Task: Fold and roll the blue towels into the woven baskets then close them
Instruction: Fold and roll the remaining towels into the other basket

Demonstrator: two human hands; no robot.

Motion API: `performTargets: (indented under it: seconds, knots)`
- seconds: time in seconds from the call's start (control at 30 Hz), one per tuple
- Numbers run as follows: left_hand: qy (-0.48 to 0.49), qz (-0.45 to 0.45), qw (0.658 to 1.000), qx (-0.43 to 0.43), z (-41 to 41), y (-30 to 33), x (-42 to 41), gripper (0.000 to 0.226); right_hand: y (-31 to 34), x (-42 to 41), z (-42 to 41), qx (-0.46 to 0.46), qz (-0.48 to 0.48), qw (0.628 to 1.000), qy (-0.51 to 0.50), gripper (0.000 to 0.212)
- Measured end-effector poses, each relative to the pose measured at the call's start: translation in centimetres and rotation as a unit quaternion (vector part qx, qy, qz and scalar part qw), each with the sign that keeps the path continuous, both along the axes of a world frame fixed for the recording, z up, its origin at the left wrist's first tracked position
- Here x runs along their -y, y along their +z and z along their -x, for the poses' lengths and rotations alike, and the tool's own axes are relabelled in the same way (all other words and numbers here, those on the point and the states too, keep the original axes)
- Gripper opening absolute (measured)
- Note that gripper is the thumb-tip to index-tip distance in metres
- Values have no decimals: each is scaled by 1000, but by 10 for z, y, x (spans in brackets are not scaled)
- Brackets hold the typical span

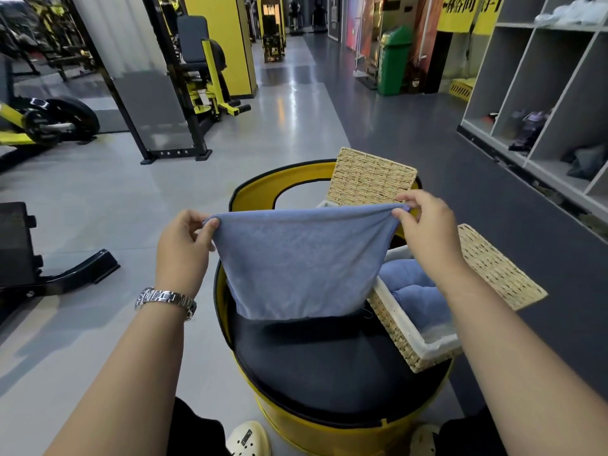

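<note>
- While held up over the stool, hung limp: towel, stretched between two top corners, lower edge sagging just above the black seat.
- Judged soft, light and floppy, no stiffness of its own; likely to crease wherever slack was left, so best taken by the corners or along one edge and kept taut for each fold.
- Stood on the seat's right side, lid swung open: basket, white-lined, with blue towels already inside.
- Sat farther back, lid raised: second basket, contents hidden.
- Pinched the left corner between thumb and fingers: left hand.
- Pinched the right corner likewise, fingers curled on the cloth: right hand.
- Probably fold stage, rolling not yet begun.
</note>
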State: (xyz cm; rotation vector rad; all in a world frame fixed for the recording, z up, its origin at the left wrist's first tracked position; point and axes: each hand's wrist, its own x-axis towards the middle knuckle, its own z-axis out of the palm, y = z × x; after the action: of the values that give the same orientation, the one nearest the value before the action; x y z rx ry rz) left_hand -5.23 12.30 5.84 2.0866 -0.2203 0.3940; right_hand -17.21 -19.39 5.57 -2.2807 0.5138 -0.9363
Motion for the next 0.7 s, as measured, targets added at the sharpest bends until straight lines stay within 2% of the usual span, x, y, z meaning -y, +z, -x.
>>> performTargets:
  seconds: [0.07,0.17,0.27,0.4,0.47,0.57,0.7]
  knots:
    - [-19,71,997,-27,-6,0,0,9,2,-1,-3,2,-101,995,19,21]
    - [-54,177,981,-63,-18,4,2,11,7,4,-16,8,-193,980,46,23]
    - [-76,202,975,-49,-31,21,3,14,23,7,-28,41,-223,972,63,21]
    - [-107,242,964,-25,-28,44,-4,13,51,5,-22,132,-262,950,108,19]
    - [-113,239,964,-21,-16,46,-12,9,56,2,-8,144,-285,936,146,24]
    - [-110,200,972,-51,11,33,-26,3,46,-3,20,77,-284,939,177,19]
    - [-103,20,991,-78,46,-12,-50,5,12,-10,66,-60,-288,933,207,12]
